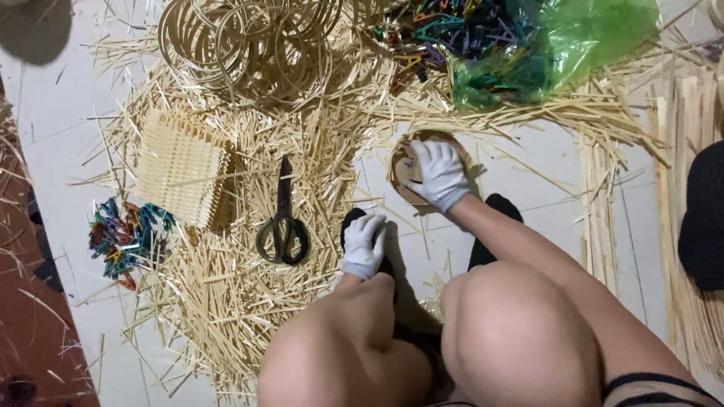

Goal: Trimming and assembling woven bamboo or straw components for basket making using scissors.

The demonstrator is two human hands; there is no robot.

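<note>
My right hand (pixel 440 175), in a white glove, presses down on a flat oval piece of brown board (pixel 403 167) lying on the white floor. My left hand (pixel 364 246), also gloved, rests with curled fingers on my black-socked foot (pixel 351 222), just right of the straw heap. It holds nothing that I can make out. My bare knees fill the bottom of the view.
Black scissors (pixel 283 223) lie on a wide heap of bamboo slivers (pixel 226 286). A small woven basket (pixel 182 166) lies left of them, with coloured clips (pixel 124 240) beside it. Bamboo rings (pixel 249 41) and a green bag of clips (pixel 528 45) sit at the top. Long strips (pixel 690 196) lie at right.
</note>
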